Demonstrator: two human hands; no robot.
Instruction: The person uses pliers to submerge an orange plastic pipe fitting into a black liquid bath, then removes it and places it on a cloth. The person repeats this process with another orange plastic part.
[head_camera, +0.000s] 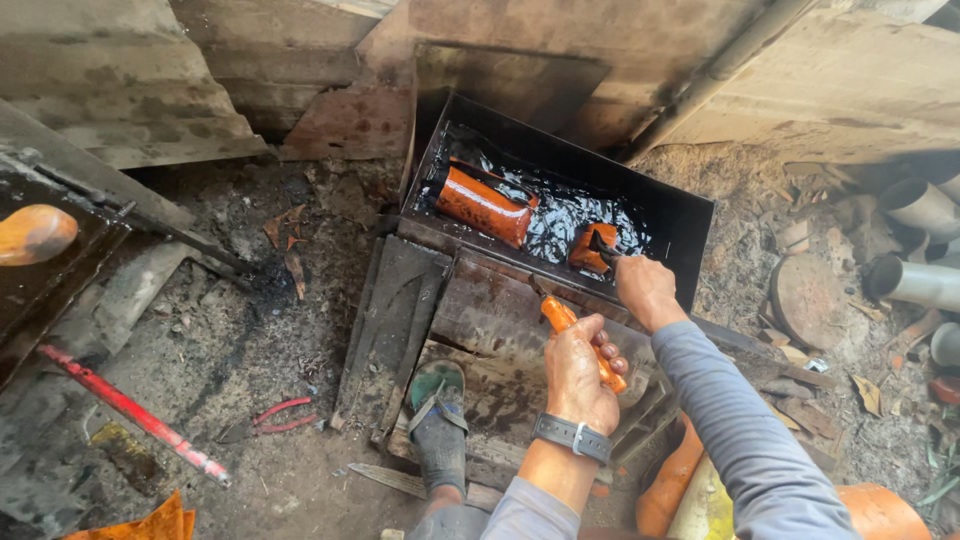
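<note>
My left hand (578, 372) grips the orange handle of a tool (572, 327) pointing toward a black metal trough (672, 214) filled with dark liquid. My right hand (645, 288) reaches over the trough's near rim and touches or holds a small orange piece (588, 250) sitting in the liquid; how firmly it grips is unclear. A larger orange pipe section (482, 206) lies in the liquid at the trough's left end. A watch is on my left wrist.
My sandalled foot (438, 420) rests on dark metal plates (400, 310) before the trough. A red rod (130, 412) and red-handled pliers (280, 415) lie on the dirt at left. Grey pipes (915, 250) are piled at right. Orange pipes (880, 512) sit near my lap.
</note>
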